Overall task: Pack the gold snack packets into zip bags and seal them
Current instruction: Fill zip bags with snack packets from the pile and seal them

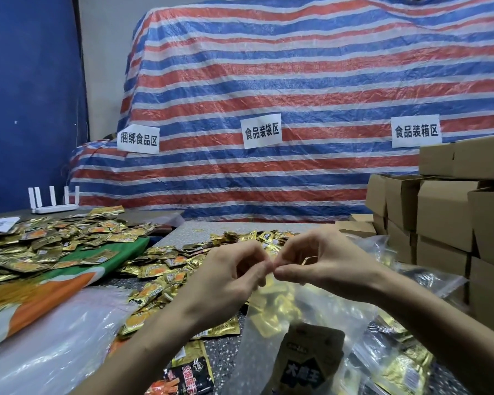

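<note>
L hand [226,270], R hand [327,265] fingertips clamped, prob. on zip bag [320,307] top, gold packets [270,305] inside below

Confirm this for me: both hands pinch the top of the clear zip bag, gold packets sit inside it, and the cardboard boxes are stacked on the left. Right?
One error: the head view shows the cardboard boxes stacked on the right, not the left. The rest holds: left hand and right hand pinch the clear zip bag at its top, gold packets inside.
</note>
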`<state>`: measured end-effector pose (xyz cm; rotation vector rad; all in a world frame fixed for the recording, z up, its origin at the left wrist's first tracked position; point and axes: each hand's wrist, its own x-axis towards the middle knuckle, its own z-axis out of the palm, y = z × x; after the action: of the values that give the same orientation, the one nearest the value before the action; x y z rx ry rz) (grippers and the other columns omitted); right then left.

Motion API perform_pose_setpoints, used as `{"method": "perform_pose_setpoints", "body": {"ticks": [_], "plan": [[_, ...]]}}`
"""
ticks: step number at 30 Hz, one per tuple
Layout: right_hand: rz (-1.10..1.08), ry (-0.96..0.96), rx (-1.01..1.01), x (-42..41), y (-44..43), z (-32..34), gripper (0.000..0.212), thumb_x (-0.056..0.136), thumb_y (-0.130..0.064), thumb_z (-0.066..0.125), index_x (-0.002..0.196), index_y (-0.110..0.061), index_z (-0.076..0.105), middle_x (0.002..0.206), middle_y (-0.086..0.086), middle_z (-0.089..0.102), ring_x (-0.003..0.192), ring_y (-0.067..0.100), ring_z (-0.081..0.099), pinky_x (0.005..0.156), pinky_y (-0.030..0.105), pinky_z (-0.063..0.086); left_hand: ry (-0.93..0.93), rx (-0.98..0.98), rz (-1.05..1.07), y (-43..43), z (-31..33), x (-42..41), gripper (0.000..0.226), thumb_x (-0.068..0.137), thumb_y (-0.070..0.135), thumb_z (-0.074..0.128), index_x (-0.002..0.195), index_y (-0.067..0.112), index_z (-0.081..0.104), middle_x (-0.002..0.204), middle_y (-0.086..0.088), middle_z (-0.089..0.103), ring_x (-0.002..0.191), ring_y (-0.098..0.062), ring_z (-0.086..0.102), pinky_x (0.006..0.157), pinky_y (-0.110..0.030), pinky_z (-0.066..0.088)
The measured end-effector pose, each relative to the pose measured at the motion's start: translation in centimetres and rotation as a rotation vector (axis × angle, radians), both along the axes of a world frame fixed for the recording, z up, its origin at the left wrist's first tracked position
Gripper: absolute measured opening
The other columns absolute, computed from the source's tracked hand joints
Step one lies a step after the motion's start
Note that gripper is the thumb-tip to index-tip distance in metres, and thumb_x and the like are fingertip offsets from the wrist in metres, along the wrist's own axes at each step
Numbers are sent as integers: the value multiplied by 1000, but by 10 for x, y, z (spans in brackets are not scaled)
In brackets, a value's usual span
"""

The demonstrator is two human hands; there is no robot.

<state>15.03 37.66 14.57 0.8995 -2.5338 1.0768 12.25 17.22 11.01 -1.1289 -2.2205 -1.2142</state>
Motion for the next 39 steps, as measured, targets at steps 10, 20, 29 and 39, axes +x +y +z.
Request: {"method": "perform_pose_setpoints", "body": {"ticks": [10, 20, 29, 39], "plan": [[-67, -69, 36, 5, 17, -5, 18, 81, -32, 78, 75, -15, 75, 69, -1, 66, 63, 7, 55, 61, 25, 43, 41, 298, 14, 0, -18, 4, 13, 85, 20, 62, 77, 15, 71, 75, -3, 70, 72, -21, 65, 65, -45, 53], [-152, -56, 108, 8, 45, -12, 19, 84, -34, 76, 81, -15, 77, 76, 1, 71, 68, 10, 59, 63, 30, 48, -45, 459, 54, -10, -36, -16, 18, 90, 7, 69, 78, 20, 74, 73, -3, 70, 69, -13, 65, 63, -24, 52], [-176, -37, 71, 12, 68, -21, 12, 86, -23, 74, 85, -12, 77, 86, 3, 74, 82, 18, 67, 75, 29, 54, -27, 464, 85, -12, -36, -23, 12, 87, 20, 67, 79, 24, 75, 71, -2, 70, 66, -13, 64, 61, -26, 52], [-204, -28, 49, 18, 80, -31, 2, 87, -19, 74, 86, -19, 76, 87, -3, 74, 83, 11, 67, 76, 27, 56, 4, 443, 74, -16, -41, -25, 27, 91, 3, 65, 79, 25, 74, 72, 1, 71, 66, -7, 64, 60, -15, 50]]}}
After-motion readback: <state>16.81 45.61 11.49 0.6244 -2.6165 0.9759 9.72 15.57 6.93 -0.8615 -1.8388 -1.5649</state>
